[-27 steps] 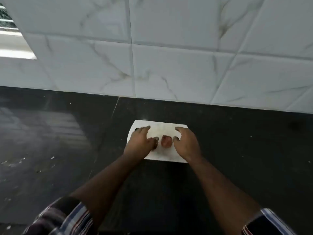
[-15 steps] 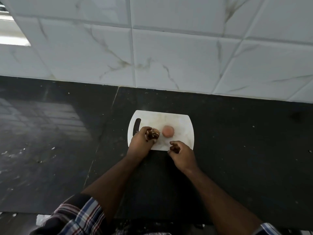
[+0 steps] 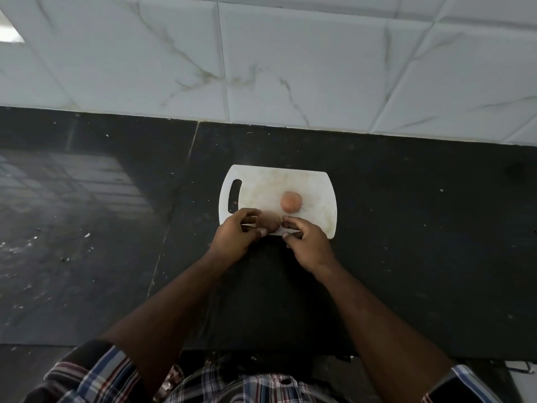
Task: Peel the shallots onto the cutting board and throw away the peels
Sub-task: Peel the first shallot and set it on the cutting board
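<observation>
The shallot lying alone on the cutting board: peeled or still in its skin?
Peeled. The shallot shows smooth pale pink flesh, with no brown skin visible, resting on the cutting board, apart from both hands.

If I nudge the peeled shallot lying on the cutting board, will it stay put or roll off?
The peeled shallot looks round, so it would probably roll at a nudge. Its bare, smooth skin may be slippery to pinch. The cutting board appears flat with no raised rim, so likely nothing would stop it reaching the counter.
</observation>
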`<state>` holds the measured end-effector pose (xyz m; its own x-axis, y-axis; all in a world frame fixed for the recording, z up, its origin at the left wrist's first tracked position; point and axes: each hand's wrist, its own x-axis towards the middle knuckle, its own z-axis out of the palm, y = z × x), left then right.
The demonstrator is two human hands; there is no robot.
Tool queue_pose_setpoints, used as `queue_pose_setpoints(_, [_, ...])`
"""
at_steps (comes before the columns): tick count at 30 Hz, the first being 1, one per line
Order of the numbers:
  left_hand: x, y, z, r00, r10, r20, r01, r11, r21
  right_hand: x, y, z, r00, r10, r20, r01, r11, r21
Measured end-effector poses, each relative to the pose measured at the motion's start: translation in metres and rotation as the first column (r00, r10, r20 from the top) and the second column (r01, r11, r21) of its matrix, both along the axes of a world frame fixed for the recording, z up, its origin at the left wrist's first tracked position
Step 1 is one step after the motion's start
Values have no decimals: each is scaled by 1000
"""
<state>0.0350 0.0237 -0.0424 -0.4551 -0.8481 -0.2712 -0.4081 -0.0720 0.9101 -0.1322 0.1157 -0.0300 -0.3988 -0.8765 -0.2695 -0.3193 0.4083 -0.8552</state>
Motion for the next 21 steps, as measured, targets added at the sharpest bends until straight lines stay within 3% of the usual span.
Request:
queue_pose_setpoints(6, [-2, 6, 17, 971, 90, -223, -43, 977, 208, 1, -12, 9, 935, -125, 333, 134, 991, -4])
queue_pose_setpoints(11, [9, 21, 34, 892, 192, -410, -16, 918, 395, 0, 3, 38, 872, -96, 480, 119, 993, -19])
queue_pose_setpoints(17, [18, 36, 54, 822, 243, -515, 109, 821, 561, 3, 25, 71, 859, -24, 511, 67, 996, -66])
queue_pose_setpoints(21, [16, 42, 62, 816, 244, -524, 145, 792, 593, 3, 28, 84, 866, -6, 500, 52, 995, -80])
